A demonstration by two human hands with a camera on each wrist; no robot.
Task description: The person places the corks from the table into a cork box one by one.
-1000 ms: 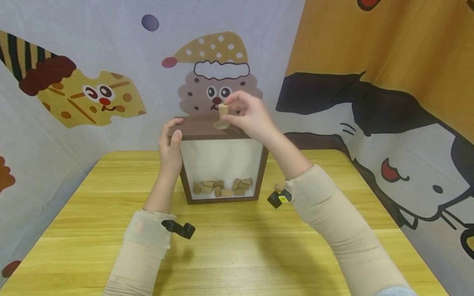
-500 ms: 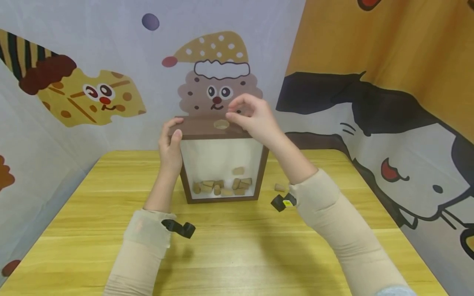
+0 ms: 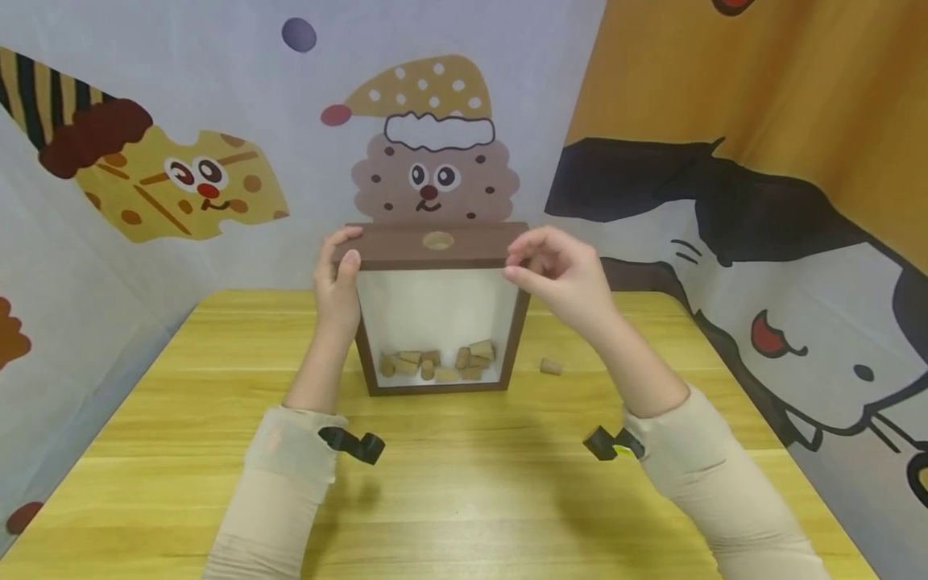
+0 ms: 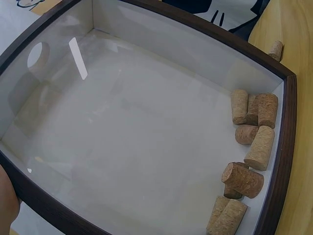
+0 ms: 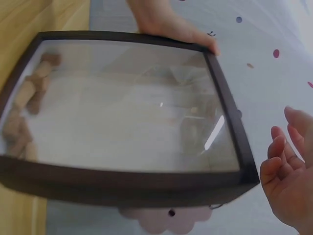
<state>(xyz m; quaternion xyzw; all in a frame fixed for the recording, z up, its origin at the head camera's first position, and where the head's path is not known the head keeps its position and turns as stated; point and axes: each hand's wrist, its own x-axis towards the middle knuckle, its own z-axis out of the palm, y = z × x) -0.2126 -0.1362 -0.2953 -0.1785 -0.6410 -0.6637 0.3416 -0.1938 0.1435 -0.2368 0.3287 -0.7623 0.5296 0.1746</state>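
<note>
A dark brown framed box [image 3: 377, 256] with a clear front stands upright on the table. Its top has a round hole [image 3: 438, 241]. Several corks [image 3: 428, 370] lie along the bottom inside, and the left wrist view shows these corks [image 4: 259, 148] closely. My left hand [image 3: 338, 282] grips the box's upper left corner, thumb at the front and fingers over the top. By the upper right corner is my right hand [image 3: 569, 278], its fingers loosely bent and holding nothing. The right wrist view shows that right hand [image 5: 293, 171] apart from the frame.
One loose cork [image 3: 551, 366] lies on the wooden table [image 3: 449, 483] to the right of the box. Behind the box hangs a cartoon-printed cloth [image 3: 435, 177]. Small black cameras [image 3: 362, 447] are strapped at both wrists.
The right hand has let go of a cork over the hole and moved right and down. That cork has fallen in among the others. The left hand keeps its place on the box.
</note>
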